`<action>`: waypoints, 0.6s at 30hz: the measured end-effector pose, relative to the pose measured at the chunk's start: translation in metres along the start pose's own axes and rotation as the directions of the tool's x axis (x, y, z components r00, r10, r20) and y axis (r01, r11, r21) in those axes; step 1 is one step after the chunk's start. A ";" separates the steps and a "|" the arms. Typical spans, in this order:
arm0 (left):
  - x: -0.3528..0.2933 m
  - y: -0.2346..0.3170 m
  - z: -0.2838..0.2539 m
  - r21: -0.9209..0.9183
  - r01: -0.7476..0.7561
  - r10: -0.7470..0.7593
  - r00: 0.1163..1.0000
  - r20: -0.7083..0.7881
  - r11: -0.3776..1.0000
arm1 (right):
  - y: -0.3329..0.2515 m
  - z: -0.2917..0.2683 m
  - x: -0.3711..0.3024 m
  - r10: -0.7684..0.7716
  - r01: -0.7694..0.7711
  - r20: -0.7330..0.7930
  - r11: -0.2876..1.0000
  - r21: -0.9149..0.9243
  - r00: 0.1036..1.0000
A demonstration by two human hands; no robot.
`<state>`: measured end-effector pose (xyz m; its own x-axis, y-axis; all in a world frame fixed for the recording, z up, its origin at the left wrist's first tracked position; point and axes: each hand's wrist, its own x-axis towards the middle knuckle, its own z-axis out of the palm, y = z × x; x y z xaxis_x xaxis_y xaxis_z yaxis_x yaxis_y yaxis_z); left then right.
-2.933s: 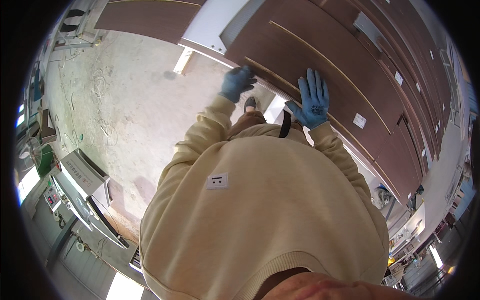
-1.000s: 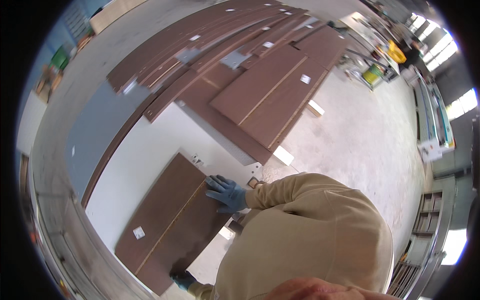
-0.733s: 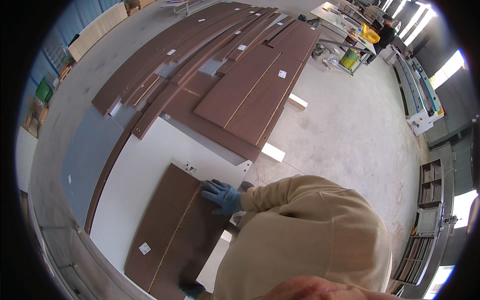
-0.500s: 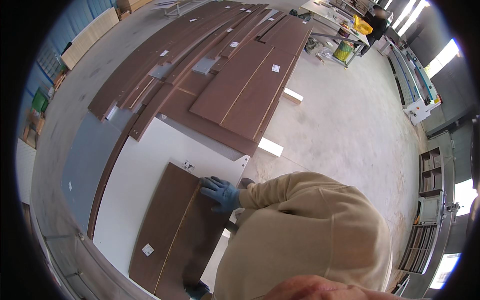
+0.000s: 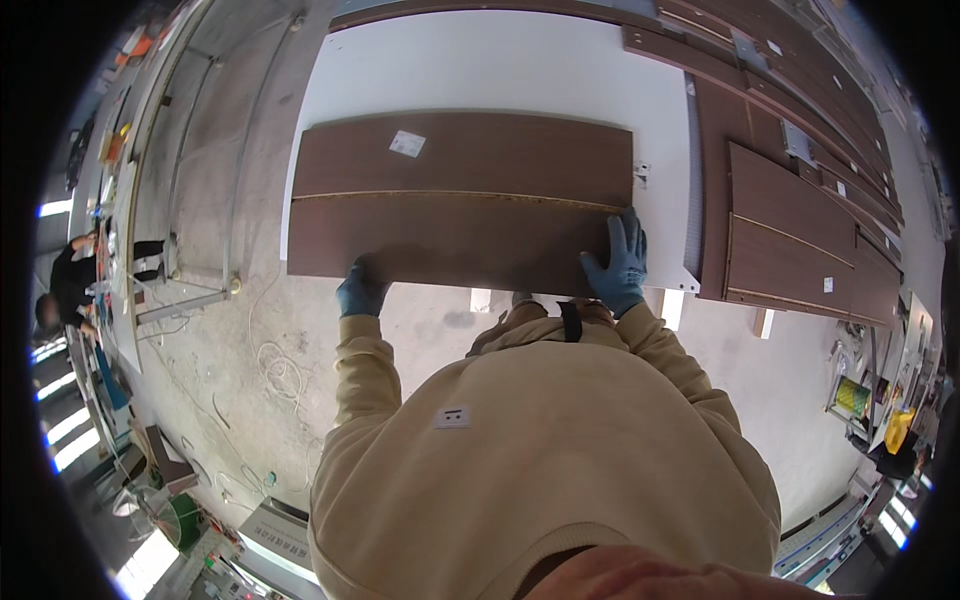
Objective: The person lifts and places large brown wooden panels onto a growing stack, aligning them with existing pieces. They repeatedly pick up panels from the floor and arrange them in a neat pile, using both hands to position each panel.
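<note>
Two dark brown panels (image 5: 450,238) lie before me, with a tan raw edge running between them and a white label (image 5: 407,144) on the far one. They rest on a large white sheet (image 5: 480,60). At the left part of the near edge, my left hand (image 5: 363,292), in a blue glove, is closed round the panel's edge; some of its fingers are hidden. My right hand (image 5: 622,265), gloved alike, lies on the near right corner with fingers spread. A small metal fitting or label (image 5: 642,172) sits on the white sheet just past the panels' right end.
More brown panels (image 5: 790,255) and long strips (image 5: 690,60) are stacked to the right. Pale blocks (image 5: 764,323) jut out underneath. A metal frame (image 5: 190,305) stands at the left, with another person (image 5: 75,280) beyond it. A loose cable (image 5: 280,370) lies on the floor.
My view has swung leftward, so the stacked panels now appear at the right and the panels under my hands lie crosswise. My left hand shows more fully; both hands stay at the near panel.
</note>
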<state>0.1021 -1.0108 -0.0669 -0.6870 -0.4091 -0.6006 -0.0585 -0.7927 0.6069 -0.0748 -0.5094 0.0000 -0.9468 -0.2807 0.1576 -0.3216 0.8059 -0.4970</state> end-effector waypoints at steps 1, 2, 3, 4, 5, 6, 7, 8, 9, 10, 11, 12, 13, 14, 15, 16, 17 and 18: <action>0.002 -0.002 -0.003 -0.016 0.015 -0.015 1.000 -0.014 1.000 | -0.001 0.002 0.000 0.012 -0.012 0.014 1.000 -0.012 1.000; 0.003 -0.001 -0.003 -0.050 0.045 -0.049 0.996 -0.075 0.998 | -0.002 0.002 0.001 0.008 -0.008 0.000 1.000 -0.004 1.000; 0.004 -0.001 -0.004 -0.046 0.035 -0.036 0.999 -0.028 0.998 | -0.002 0.003 0.001 0.005 -0.005 -0.002 1.000 -0.021 1.000; 0.006 -0.001 -0.003 -0.063 0.034 -0.035 0.999 -0.023 0.997 | -0.001 0.004 0.002 -0.001 0.000 -0.004 0.999 -0.037 1.000; 0.005 -0.001 -0.002 -0.079 0.034 -0.036 0.999 -0.019 0.996 | 0.000 0.006 0.002 -0.005 0.004 -0.005 0.999 -0.054 1.000; 0.006 -0.002 0.002 0.104 -0.075 0.070 0.996 0.050 0.992 | 0.001 0.007 0.003 0.022 -0.022 0.006 0.998 -0.056 1.000; 0.005 -0.001 0.006 0.051 -0.043 0.044 0.999 -0.022 0.998 | 0.002 0.008 0.003 0.022 -0.021 0.015 0.998 -0.051 1.000; 0.005 -0.001 0.011 -0.004 -0.015 0.015 0.996 -0.088 1.000 | 0.002 0.009 0.005 0.024 -0.023 0.016 0.999 -0.046 1.000; 0.004 -0.001 0.017 -0.065 0.002 -0.010 0.993 -0.121 0.998 | 0.002 0.010 0.006 0.028 -0.027 0.016 0.999 -0.043 0.999; 0.002 0.001 0.022 -0.067 0.013 -0.023 0.989 -0.148 0.998 | 0.002 0.010 0.007 0.022 -0.021 0.016 0.999 -0.041 1.000; 0.001 0.002 0.027 -0.074 0.019 -0.030 0.989 -0.145 0.997 | 0.001 0.010 0.008 0.018 -0.017 0.015 0.999 -0.040 1.000; -0.001 0.004 0.032 -0.091 0.030 -0.042 0.989 -0.140 0.995 | 0.000 0.010 0.009 0.013 -0.013 0.014 0.999 -0.041 1.000; -0.003 0.007 0.036 -0.022 0.024 -0.028 0.984 -0.178 0.999 | -0.001 0.010 0.009 0.016 -0.015 0.018 0.998 -0.053 1.000; -0.004 0.010 0.038 0.042 0.029 -0.019 0.977 -0.212 0.999 | -0.002 0.011 0.010 0.023 -0.021 0.021 0.998 -0.066 1.000; -0.004 0.013 0.040 0.112 0.048 -0.017 0.964 -0.264 0.993 | -0.004 0.012 0.010 0.043 -0.041 0.023 0.996 -0.079 0.999; -0.004 0.017 0.040 0.172 0.049 0.003 0.958 -0.286 0.984 | -0.005 0.014 0.011 0.028 -0.026 0.026 0.997 -0.073 0.999; -0.003 0.021 0.038 0.237 0.064 0.016 0.947 -0.320 0.969 | -0.006 0.018 0.013 0.026 -0.024 0.024 0.997 -0.071 0.999; 0.000 0.023 0.036 0.302 0.065 0.036 0.948 -0.317 0.951 | -0.006 0.021 0.014 0.028 -0.027 0.015 0.997 -0.074 0.999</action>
<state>0.0743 -1.0125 -0.0343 -0.4234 -0.5597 -0.7123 -0.3189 -0.6439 0.6955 -0.0860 -0.5286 -0.0127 -0.9552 -0.2659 0.1303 -0.2960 0.8494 -0.4369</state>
